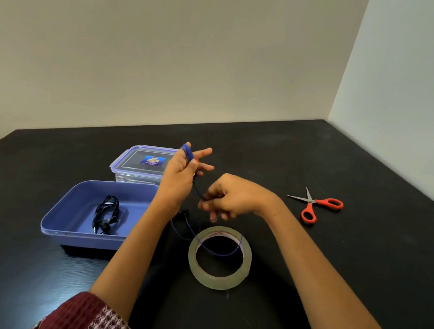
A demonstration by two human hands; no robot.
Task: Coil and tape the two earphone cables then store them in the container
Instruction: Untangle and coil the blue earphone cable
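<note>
My left hand (180,172) is raised above the table with a blue earphone cable (187,151) wound in several turns around its upper fingers, the thumb pressing on the coil. My right hand (227,197) pinches the cable a little lower and to the right. The loose end of the blue cable (217,252) hangs down and drapes across the roll of clear tape (219,257). A coiled black earphone cable (106,215) lies inside the open blue container (71,216) at the left.
The container's clear lid (143,163) with a blue label lies behind the container. Orange-handled scissors (316,205) rest at the right on the black table (334,257). Walls close off the far and right sides.
</note>
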